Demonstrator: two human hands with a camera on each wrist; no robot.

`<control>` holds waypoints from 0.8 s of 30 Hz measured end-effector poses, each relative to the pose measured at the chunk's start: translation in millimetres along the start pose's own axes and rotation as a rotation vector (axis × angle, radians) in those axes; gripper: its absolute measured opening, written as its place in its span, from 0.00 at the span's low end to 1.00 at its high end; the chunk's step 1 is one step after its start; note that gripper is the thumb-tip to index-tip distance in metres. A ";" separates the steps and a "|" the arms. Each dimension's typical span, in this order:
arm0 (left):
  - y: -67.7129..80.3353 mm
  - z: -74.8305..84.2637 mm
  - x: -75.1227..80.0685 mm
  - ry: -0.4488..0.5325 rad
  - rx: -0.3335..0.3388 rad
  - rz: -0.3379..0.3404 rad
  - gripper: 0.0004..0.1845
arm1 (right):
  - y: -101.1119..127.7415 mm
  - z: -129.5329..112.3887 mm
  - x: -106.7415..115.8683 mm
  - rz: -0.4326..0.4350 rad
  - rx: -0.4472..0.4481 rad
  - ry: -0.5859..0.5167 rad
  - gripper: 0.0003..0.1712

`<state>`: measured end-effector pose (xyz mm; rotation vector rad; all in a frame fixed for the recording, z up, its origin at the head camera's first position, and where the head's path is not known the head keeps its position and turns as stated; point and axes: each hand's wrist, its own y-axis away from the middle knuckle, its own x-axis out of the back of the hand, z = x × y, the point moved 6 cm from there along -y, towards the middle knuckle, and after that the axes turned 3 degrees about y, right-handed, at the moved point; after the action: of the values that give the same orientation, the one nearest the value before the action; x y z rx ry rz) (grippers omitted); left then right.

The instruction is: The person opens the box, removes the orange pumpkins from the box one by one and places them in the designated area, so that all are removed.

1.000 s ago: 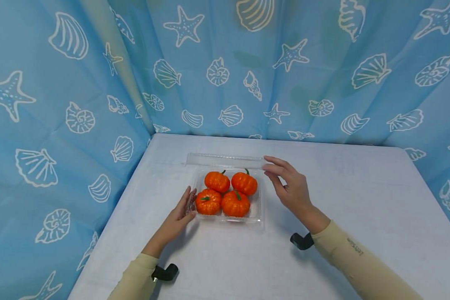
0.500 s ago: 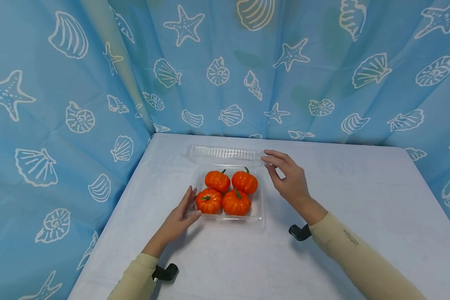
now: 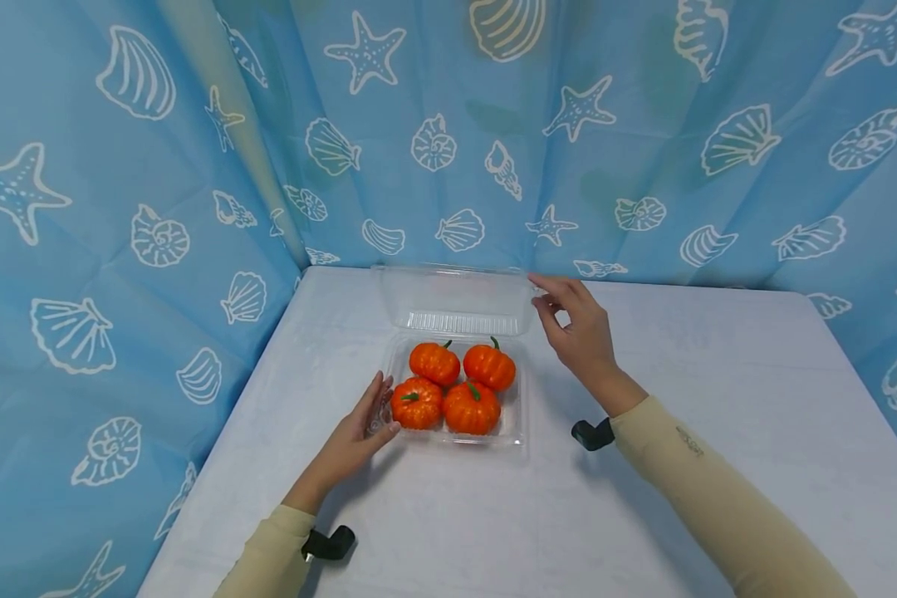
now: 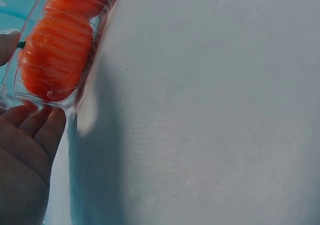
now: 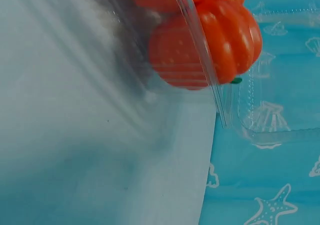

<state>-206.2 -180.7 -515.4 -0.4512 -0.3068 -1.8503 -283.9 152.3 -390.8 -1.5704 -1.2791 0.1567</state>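
A: Nearest me, the left hand [image 3: 355, 432] lies flat with straight fingers against the left wall of the clear box [image 3: 519, 419], which sits mid-table [image 3: 718, 465] with four pumpkins [image 3: 471, 407] inside.

B: Yep, and behind it the right hand [image 3: 579, 332] pinches the far right corner of the lid [image 3: 456, 295], tipped up on its back hinge.

A: My guess is that thin corner could slip out and snap down, or the box skids if the left hand eases off.

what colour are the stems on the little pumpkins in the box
Green, on orange pumpkins; clearest in the head view.
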 end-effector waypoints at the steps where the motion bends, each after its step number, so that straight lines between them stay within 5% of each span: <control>1: 0.6 0.3 0.1 0.002 0.001 -0.001 0.49 | -1.2 1.2 -0.8 -0.002 -0.002 0.002 0.26; 12: 4.9 -0.8 -0.7 0.010 0.004 -0.004 0.49 | -8.1 16.9 -13.6 -0.075 -0.047 0.032 0.37; 24: 6.0 -2.7 0.7 0.003 -0.003 -0.005 0.48 | -6.8 36.3 -37.3 -0.232 -0.218 0.059 0.50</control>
<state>-201.1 -184.4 -517.6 -0.4496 -0.3030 -1.8559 -327.5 145.2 -419.3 -1.5811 -1.4584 -0.1803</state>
